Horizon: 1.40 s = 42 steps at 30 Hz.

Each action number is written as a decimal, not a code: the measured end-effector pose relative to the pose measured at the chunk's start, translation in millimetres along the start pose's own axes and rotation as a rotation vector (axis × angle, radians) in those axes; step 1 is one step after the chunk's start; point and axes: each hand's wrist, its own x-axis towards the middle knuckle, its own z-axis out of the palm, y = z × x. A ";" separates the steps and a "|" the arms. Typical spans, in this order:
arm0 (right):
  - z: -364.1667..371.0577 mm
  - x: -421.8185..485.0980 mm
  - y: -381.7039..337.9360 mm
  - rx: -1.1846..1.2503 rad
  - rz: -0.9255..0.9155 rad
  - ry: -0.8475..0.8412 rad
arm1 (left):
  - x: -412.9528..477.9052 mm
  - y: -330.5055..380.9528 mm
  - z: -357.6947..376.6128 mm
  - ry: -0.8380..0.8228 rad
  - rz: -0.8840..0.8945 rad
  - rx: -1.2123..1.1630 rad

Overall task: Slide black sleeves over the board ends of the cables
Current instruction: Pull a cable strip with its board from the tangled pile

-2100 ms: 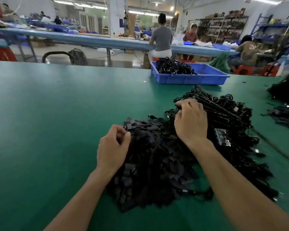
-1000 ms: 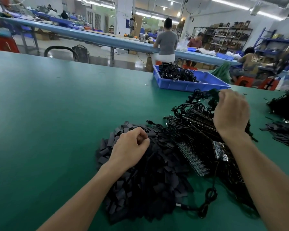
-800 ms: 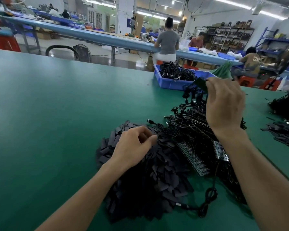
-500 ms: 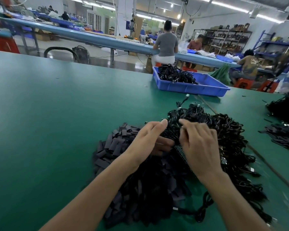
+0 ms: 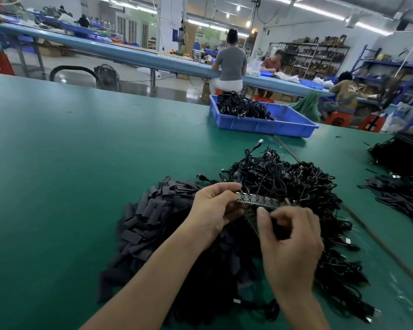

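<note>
A heap of flat black sleeves (image 5: 153, 217) lies on the green table (image 5: 69, 163) in front of me. Right of it is a tangled pile of black cables (image 5: 289, 182) with small circuit boards at their ends. My left hand (image 5: 212, 208) pinches the left end of a narrow board strip (image 5: 256, 200) held above the piles. My right hand (image 5: 289, 244) is just below and right of the strip, fingers curled and pinching something dark and small; what it is I cannot tell.
A blue tray (image 5: 267, 123) with more black cables stands at the back of the table. More dark cable and sleeve piles (image 5: 401, 186) lie at the right edge. People sit at a long blue bench (image 5: 129, 55) behind. The table's left half is bare green mat.
My right hand reached to the far cables, lifted one and brought it back. Both hands came together, and the left hand now holds a board strip raised over the piles.
</note>
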 end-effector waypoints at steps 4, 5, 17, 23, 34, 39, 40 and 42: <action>-3.6 7.7 -5.9 0.430 0.729 -0.237 | -0.5 -0.2 1.8 -0.016 0.120 -0.031; -1.8 15.7 -6.7 0.498 0.762 -0.242 | -2.3 0.3 1.9 -0.037 0.147 -0.018; 11.0 142.9 -53.5 0.066 -0.003 -0.320 | -17.4 32.2 2.0 0.008 0.442 0.396; 15.7 150.5 -52.6 0.070 -0.002 -0.412 | -30.8 72.5 -21.4 0.340 1.053 0.553; 14.9 146.8 -53.0 0.212 -0.116 -0.642 | -33.9 84.7 -46.2 0.136 0.846 0.760; 27.4 133.7 -48.9 0.157 -0.133 -0.844 | -24.7 75.0 -50.7 0.063 0.728 0.686; 29.9 132.2 -49.0 0.165 -0.124 -0.861 | -22.6 74.8 -51.6 0.071 0.701 0.658; 35.1 129.8 -49.0 0.163 -0.101 -0.899 | -18.6 74.4 -55.0 0.118 0.670 0.622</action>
